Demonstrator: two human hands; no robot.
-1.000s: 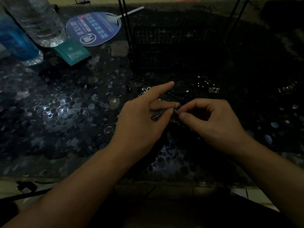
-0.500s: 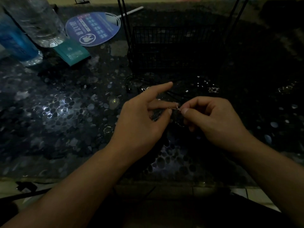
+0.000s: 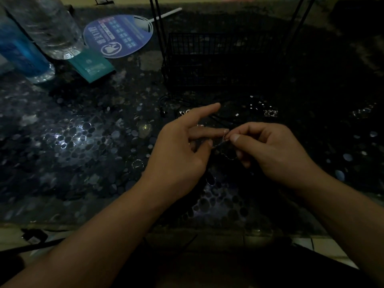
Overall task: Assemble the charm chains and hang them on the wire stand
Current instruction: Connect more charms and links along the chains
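Silver chain (image 3: 225, 142) dim | left hand (image 3: 182, 150), right hand (image 3: 270, 148) pinch it

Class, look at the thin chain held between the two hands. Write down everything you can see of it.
The chain is a fine, pale, metallic-looking strand, held above the dark pebble-patterned table. The right hand pinches one end between thumb and forefinger; the left hand holds the other end at its thumb and middle fingertip, forefinger pointing away. Between them the strand runs short and slanted, and a loop hangs below the right thumb. The dim light hides its links and any charm.
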